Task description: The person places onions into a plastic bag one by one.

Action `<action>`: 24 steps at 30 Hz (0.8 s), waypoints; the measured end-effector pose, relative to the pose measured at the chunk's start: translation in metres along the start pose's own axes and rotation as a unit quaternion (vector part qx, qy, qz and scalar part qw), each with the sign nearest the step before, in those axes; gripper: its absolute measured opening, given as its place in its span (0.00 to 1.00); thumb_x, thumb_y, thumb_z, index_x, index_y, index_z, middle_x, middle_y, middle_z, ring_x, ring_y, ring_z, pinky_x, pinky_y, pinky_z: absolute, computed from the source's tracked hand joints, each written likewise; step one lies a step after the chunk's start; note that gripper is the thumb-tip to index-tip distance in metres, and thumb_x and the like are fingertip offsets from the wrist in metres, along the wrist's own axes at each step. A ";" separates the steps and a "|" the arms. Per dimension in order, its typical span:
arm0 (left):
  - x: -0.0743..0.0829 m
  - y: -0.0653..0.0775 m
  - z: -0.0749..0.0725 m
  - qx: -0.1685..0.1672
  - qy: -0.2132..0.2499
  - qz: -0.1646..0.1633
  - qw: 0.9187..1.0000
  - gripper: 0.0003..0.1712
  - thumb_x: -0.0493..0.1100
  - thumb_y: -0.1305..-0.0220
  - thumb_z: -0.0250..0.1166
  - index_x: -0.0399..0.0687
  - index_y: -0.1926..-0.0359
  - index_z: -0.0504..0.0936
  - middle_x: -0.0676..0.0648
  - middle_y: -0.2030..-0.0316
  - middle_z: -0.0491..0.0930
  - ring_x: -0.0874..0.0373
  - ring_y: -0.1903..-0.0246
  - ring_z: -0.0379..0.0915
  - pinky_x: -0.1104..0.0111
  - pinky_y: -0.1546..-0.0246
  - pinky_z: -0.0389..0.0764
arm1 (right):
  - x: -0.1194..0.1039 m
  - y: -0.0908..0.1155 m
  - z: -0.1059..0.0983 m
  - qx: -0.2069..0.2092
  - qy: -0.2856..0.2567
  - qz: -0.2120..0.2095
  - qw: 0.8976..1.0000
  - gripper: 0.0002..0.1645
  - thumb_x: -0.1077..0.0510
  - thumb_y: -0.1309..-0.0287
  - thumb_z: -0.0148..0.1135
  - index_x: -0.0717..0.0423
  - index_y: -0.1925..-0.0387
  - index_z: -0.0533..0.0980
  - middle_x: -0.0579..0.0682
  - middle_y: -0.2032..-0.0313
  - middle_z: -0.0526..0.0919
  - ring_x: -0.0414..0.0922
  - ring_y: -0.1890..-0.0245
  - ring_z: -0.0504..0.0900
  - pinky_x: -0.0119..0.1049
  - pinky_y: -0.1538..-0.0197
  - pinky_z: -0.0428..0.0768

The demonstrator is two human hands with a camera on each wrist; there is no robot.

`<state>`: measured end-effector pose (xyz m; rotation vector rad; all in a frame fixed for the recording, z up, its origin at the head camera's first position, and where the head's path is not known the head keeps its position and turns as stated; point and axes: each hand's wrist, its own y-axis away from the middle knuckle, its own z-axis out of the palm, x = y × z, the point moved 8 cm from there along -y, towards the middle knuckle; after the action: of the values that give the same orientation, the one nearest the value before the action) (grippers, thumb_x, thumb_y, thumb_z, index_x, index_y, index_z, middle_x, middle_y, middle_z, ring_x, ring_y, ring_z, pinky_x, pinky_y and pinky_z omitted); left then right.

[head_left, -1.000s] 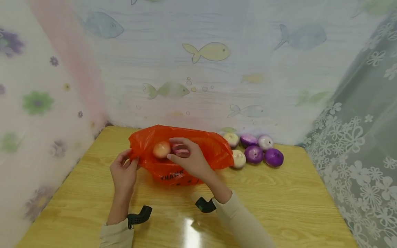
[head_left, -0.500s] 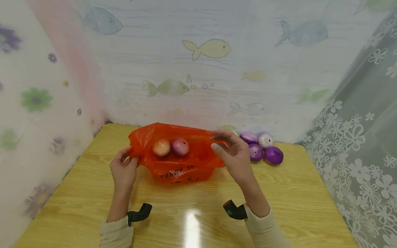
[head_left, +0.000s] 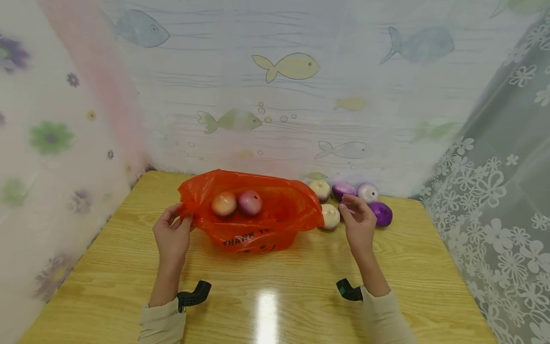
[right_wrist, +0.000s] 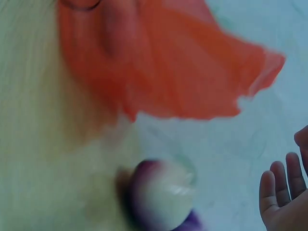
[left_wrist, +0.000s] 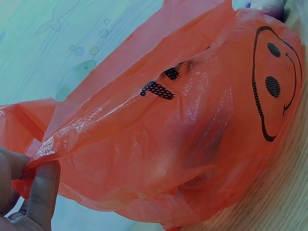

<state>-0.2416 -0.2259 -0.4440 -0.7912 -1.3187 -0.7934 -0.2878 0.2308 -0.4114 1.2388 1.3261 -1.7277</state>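
Note:
An orange-red plastic bag [head_left: 258,236] with black print stands open-mouthed on the table. Two round pinkish turnip-like vegetables lie in it: a peach-tinted one [head_left: 224,204] and a pink one [head_left: 250,203]. At the bag's left rim, my left hand [head_left: 173,234] pinches the plastic between thumb and fingers, as the left wrist view also shows. My right hand [head_left: 360,224] hovers by the group of purple and white turnip-like vegetables, its fingers [right_wrist: 281,185] apart and holding nothing. It partly covers one purple vegetable. Closest on its left is a white one [head_left: 330,217].
Around the right hand lie another white vegetable [head_left: 320,189], a purple one [head_left: 343,190], a pale one [head_left: 368,192] and a dark purple one [head_left: 380,214]. The wooden table [head_left: 266,282] meets a fish-patterned wall behind. A lace curtain [head_left: 494,210] hangs right.
My right hand has let go of the pink vegetable inside the bag, come out, and moved right to the group outside. My left hand keeps its pinch on the rim.

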 end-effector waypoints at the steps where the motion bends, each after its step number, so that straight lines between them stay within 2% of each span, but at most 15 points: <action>1: 0.000 0.000 0.000 -0.001 0.000 0.001 1.000 0.17 0.31 0.30 0.60 0.35 0.41 0.76 0.49 0.55 0.74 0.72 0.65 0.82 0.79 0.64 0.84 | 0.009 0.000 -0.004 0.005 0.015 0.014 1.000 0.15 0.71 0.35 0.62 0.74 0.48 0.77 0.39 0.60 0.84 0.37 0.57 0.80 0.22 0.53 0.81; 4: -0.001 0.001 -0.001 0.001 -0.001 0.002 1.000 0.17 0.31 0.30 0.61 0.35 0.42 0.76 0.49 0.55 0.74 0.72 0.65 0.83 0.79 0.63 0.84 | 0.032 0.003 -0.012 0.011 0.052 0.053 0.997 0.17 0.69 0.34 0.62 0.72 0.46 0.77 0.38 0.58 0.83 0.36 0.57 0.79 0.20 0.53 0.80; 7: -0.002 0.002 -0.002 0.006 -0.004 0.000 1.000 0.15 0.31 0.29 0.61 0.38 0.43 0.77 0.50 0.55 0.75 0.72 0.64 0.83 0.79 0.62 0.84 | 0.051 0.005 -0.016 -0.004 0.087 0.080 0.993 0.20 0.66 0.34 0.63 0.71 0.43 0.76 0.48 0.53 0.83 0.37 0.56 0.78 0.18 0.56 0.78; 11: -0.003 0.004 -0.003 0.010 0.004 0.002 1.000 0.15 0.30 0.30 0.61 0.38 0.44 0.78 0.51 0.55 0.75 0.71 0.64 0.83 0.78 0.62 0.84 | 0.070 0.008 -0.014 -0.047 0.136 0.112 0.983 0.26 0.65 0.35 0.65 0.70 0.38 0.73 0.64 0.43 0.78 0.47 0.50 0.76 0.17 0.56 0.75; 14: -0.002 0.003 -0.003 0.009 0.012 0.004 1.000 0.15 0.30 0.30 0.61 0.37 0.44 0.78 0.50 0.56 0.75 0.71 0.64 0.83 0.78 0.63 0.84 | 0.079 0.008 -0.012 -0.070 0.154 0.134 0.976 0.30 0.65 0.35 0.65 0.69 0.34 0.70 0.67 0.37 0.73 0.57 0.43 0.72 0.26 0.47 0.74; 17: -0.002 0.002 -0.002 0.009 0.008 0.003 1.000 0.16 0.30 0.30 0.61 0.36 0.43 0.77 0.50 0.55 0.75 0.71 0.64 0.83 0.78 0.62 0.84 | 0.086 0.008 -0.010 -0.088 0.169 0.150 0.970 0.34 0.64 0.35 0.65 0.68 0.31 0.66 0.66 0.32 0.68 0.61 0.38 0.69 0.41 0.38 0.72; 19: -0.002 0.002 -0.002 0.010 0.005 0.001 1.000 0.16 0.31 0.30 0.61 0.37 0.43 0.77 0.50 0.54 0.75 0.70 0.63 0.83 0.78 0.62 0.84 | 0.089 0.009 -0.008 -0.102 0.184 0.157 0.965 0.37 0.62 0.34 0.65 0.69 0.29 0.63 0.66 0.30 0.65 0.61 0.37 0.67 0.47 0.36 0.70; 21: -0.001 0.002 -0.001 0.009 0.002 0.002 1.000 0.16 0.31 0.30 0.61 0.36 0.42 0.77 0.49 0.54 0.75 0.70 0.63 0.83 0.78 0.62 0.84 | 0.090 0.009 -0.005 -0.114 0.194 0.160 0.961 0.39 0.61 0.34 0.65 0.70 0.27 0.60 0.67 0.30 0.65 0.61 0.38 0.68 0.43 0.38 0.72; 24: 0.000 0.001 0.000 0.005 0.004 0.006 1.000 0.16 0.30 0.30 0.61 0.36 0.42 0.77 0.49 0.54 0.74 0.69 0.63 0.83 0.78 0.62 0.84 | 0.090 0.009 -0.002 -0.127 0.194 0.166 0.958 0.43 0.61 0.34 0.66 0.71 0.26 0.57 0.69 0.30 0.65 0.61 0.39 0.70 0.28 0.47 0.74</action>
<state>-0.2410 -0.2255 -0.4441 -0.7851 -1.3084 -0.7792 -0.3116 0.2353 -0.4986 1.5937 1.4040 -1.0792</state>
